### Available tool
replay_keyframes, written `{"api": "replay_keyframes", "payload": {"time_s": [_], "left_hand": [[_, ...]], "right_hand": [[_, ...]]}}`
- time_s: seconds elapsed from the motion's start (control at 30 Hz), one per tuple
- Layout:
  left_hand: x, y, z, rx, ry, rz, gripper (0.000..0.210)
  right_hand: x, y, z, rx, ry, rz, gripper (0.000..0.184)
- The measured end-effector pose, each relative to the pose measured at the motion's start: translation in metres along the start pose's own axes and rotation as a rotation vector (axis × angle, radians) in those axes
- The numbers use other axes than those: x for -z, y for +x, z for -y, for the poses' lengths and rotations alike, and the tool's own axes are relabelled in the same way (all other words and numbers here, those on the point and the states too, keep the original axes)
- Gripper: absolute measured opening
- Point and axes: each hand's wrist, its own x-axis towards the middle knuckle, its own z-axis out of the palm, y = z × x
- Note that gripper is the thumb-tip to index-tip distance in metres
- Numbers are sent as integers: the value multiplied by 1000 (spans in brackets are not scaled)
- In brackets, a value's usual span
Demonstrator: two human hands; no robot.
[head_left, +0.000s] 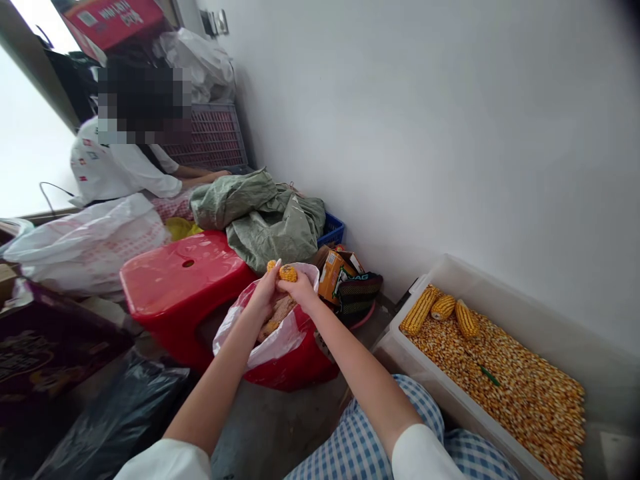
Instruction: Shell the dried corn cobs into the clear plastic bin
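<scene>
In the head view, the left hand [265,288] and the right hand [300,288] met over a red bucket [300,367] lined with a white plastic bag [280,340], and both had their fingers closed around a short corn cob [286,272] held just above the bag's mouth. Well off to the right of the hands sat a clear tub [450,393] of loose corn kernels [515,380] with three whole cobs [443,308] at its far end. To the left of the hands stood a red stool [180,280], and beyond it another person [120,167] in a white top sat by the wall.
</scene>
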Motion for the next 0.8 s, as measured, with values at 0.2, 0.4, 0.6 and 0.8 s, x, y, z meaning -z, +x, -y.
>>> {"api": "replay_keyframes", "payload": {"time_s": [0.2,0.4,0.6,0.8], "left_hand": [[3,-1,-15,-134,-163,-75,29],[18,-8,-17,-457,643,-142,31],[18,-4,-18,-605,1364,-70,20],[17,-3,-18,-516,1508,-72,35]], "right_hand": [[8,3,10,111,-108,-181,27],[6,10,26,60,24,-87,35],[1,5,19,172,-147,-45,31],[13,8,17,89,21,-193,27]]}}
